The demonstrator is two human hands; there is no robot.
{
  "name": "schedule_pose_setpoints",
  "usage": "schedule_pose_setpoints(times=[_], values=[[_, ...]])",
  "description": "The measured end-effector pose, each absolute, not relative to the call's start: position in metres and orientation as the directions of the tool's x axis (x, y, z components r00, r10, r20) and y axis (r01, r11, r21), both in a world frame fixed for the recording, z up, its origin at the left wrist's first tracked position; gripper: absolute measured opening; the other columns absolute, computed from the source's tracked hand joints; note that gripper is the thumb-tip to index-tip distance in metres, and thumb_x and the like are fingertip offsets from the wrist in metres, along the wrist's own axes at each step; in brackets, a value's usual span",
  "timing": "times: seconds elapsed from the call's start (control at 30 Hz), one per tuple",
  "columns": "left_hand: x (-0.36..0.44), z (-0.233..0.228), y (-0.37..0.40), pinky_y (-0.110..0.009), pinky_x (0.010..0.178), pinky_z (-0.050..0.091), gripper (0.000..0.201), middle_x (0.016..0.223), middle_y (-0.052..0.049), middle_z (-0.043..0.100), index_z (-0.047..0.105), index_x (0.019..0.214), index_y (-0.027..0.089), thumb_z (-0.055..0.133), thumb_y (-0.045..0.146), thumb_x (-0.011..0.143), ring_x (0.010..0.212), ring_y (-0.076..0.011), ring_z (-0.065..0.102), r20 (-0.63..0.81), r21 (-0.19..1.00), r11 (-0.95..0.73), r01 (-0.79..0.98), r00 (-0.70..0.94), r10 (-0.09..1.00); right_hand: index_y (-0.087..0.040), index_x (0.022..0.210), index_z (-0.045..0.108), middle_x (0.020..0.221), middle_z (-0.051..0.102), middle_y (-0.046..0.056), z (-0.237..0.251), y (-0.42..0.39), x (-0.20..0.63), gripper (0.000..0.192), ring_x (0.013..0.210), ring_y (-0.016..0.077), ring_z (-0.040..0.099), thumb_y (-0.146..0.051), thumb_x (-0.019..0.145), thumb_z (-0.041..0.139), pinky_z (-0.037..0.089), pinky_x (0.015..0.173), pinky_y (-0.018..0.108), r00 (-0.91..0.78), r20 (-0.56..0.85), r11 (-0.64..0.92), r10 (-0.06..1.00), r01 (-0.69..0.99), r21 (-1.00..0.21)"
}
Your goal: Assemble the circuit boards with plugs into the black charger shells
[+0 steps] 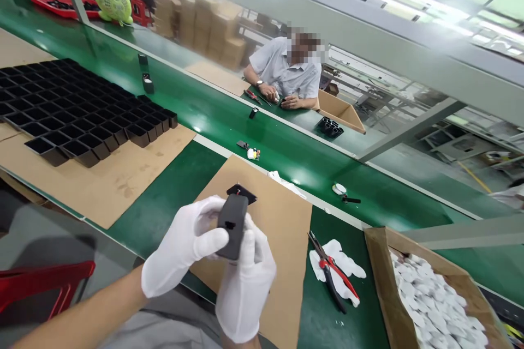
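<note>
Nearest the camera, the left forearm is stretched in from below, and a black box-shaped housing is gripped by the white-gloved left hand and right hand, the left thumb being pressed to the near face. The housing is held up above the cardboard work sheet, its small dark cut-out turned toward the viewer. At its far end a thin black plate is seen jutting out; whether it is joined to the housing cannot be told.

The step in hand is judged to be two-handed handling of the housing and its plate; for the next move, a steady hold and a clear sight of the far end would be called for.

Right of the work sheet, red-and-black long-nose pliers are laid across a white glove; farther right, white parts are heaped in a cardboard box. Left of the sheet, open-topped black housings are ranked in rows. Beyond it, a white disc-shaped part is carried on the green belt, across which a co-worker is seen.
</note>
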State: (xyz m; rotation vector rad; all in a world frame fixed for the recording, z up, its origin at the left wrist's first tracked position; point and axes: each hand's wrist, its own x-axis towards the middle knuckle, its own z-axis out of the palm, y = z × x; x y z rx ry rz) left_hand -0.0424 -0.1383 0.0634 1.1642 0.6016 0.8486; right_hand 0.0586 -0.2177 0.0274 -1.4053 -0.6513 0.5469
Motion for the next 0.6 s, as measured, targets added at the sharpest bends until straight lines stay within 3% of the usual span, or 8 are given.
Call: schedule_pose_setpoints(times=[0.07, 0.13, 0.17, 0.23, 0.33, 0.5, 0.6], values=[[-0.055, 0.052, -0.135, -0.04, 0.093, 0.057, 0.058, 0.108, -0.011, 0.079, 0.078, 0.103, 0.017, 0.078, 0.07, 0.081, 0.103, -0.032, 0.07, -0.013, 0.912, 0.22, -0.347, 0.511, 0.86, -0.019, 0.112, 0.084, 0.09, 0.084, 0.01, 0.028, -0.208, 0.085, 0.043, 0.072, 0.0231, 0.076, -0.056, 0.094, 0.071, 0.063, 0.068, 0.037, 0.681, 0.236, -0.039, 0.693, 0.362, -0.931], [-0.065, 0.04, -0.13, -0.045, 0.105, 0.055, 0.057, 0.113, -0.013, 0.08, 0.079, 0.109, 0.018, 0.074, 0.07, 0.086, 0.112, -0.0351, 0.071, -0.099, 0.878, 0.298, -0.374, 0.468, 0.878, -0.02, 0.091, 0.085, 0.077, 0.079, 0.007, 0.034, -0.182, 0.125, 0.04, 0.067, 0.0216, 0.072, -0.053, 0.098, 0.062, 0.061, 0.072, 0.038, 0.5, 0.29, -0.221, 0.816, 0.733, -0.643], [-0.068, 0.034, -0.127, -0.047, 0.11, 0.053, 0.056, 0.116, -0.013, 0.08, 0.079, 0.111, 0.018, 0.073, 0.069, 0.088, 0.116, -0.0368, 0.07, -0.145, 0.871, 0.33, -0.365, 0.451, 0.88, -0.021, 0.087, 0.085, 0.08, 0.08, 0.008, 0.038, -0.161, 0.147, 0.034, 0.074, 0.0235, 0.073, -0.048, 0.096, 0.066, 0.061, 0.079, 0.04, 0.471, 0.255, -0.253, 0.845, 0.771, -0.585], [-0.071, 0.024, -0.119, -0.051, 0.115, 0.049, 0.055, 0.121, -0.015, 0.08, 0.08, 0.111, 0.017, 0.075, 0.067, 0.088, 0.123, -0.0397, 0.069, -0.221, 0.868, 0.377, -0.323, 0.428, 0.876, -0.021, 0.096, 0.083, 0.096, 0.081, 0.009, 0.044, -0.111, 0.188, 0.022, 0.09, 0.0242, 0.076, -0.039, 0.093, 0.073, 0.06, 0.091, 0.04, 0.423, 0.196, -0.267, 0.885, 0.805, -0.531], [-0.068, 0.011, -0.109, -0.052, 0.113, 0.052, 0.056, 0.121, -0.016, 0.08, 0.08, 0.109, 0.016, 0.082, 0.066, 0.082, 0.123, -0.0412, 0.07, -0.284, 0.862, 0.419, -0.285, 0.415, 0.865, -0.017, 0.125, 0.073, 0.13, 0.073, 0.012, 0.043, -0.029, 0.223, 0.035, 0.116, 0.0252, 0.071, -0.035, 0.095, 0.077, 0.055, 0.108, 0.048, 0.334, 0.111, -0.248, 0.936, 0.851, -0.463], [-0.068, -0.004, -0.105, -0.055, 0.111, 0.055, 0.075, 0.113, -0.019, 0.083, 0.077, 0.11, 0.015, 0.096, 0.069, 0.061, 0.119, -0.0442, 0.074, -0.383, 0.827, 0.496, -0.264, 0.382, 0.841, -0.019, 0.132, 0.066, 0.135, 0.068, 0.009, 0.026, 0.056, 0.221, 0.037, 0.115, 0.0254, 0.07, -0.042, 0.103, 0.069, 0.061, 0.098, 0.047, 0.247, -0.039, -0.241, 0.968, 0.878, -0.414], [-0.074, -0.008, -0.11, -0.055, 0.114, 0.054, 0.075, 0.117, -0.019, 0.083, 0.076, 0.109, 0.016, 0.097, 0.067, 0.058, 0.124, -0.0452, 0.072, -0.436, 0.816, 0.521, -0.251, 0.326, 0.839, -0.018, 0.131, 0.067, 0.133, 0.069, 0.009, 0.024, 0.062, 0.214, 0.037, 0.114, 0.0258, 0.07, -0.042, 0.102, 0.069, 0.062, 0.097, 0.047, 0.238, -0.052, -0.239, 0.97, 0.884, -0.402]])
